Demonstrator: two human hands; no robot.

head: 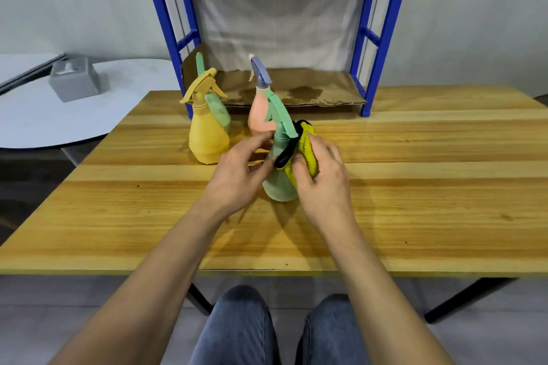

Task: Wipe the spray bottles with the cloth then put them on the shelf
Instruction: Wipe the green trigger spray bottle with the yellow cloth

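Two hands worked together on one green spray bottle (278, 178), which stood on the desk (415, 187) near its front middle. The left hand (237, 175) was closed around the neck and body of the bottle to keep it steady. The right hand (323, 178) gripped a yellow cloth (308, 151) with a black edge and pressed it against the right side of the bottle, just below the trigger head.

To do this step well, I think the left hand should turn the bottle slowly while the cloth goes over the body, the neck and the nozzle, so that no side is missed.

Three more bottles stood behind: a yellow bottle (207, 136), a second green bottle (219, 109) partly hidden just behind it, and a pink bottle (261, 115) with a blue-grey head. What was inside the bottles could not be seen. The blue shelf (370, 68) at the back of the desk had cardboard on its lower level, stained but with no bottle on it yet.
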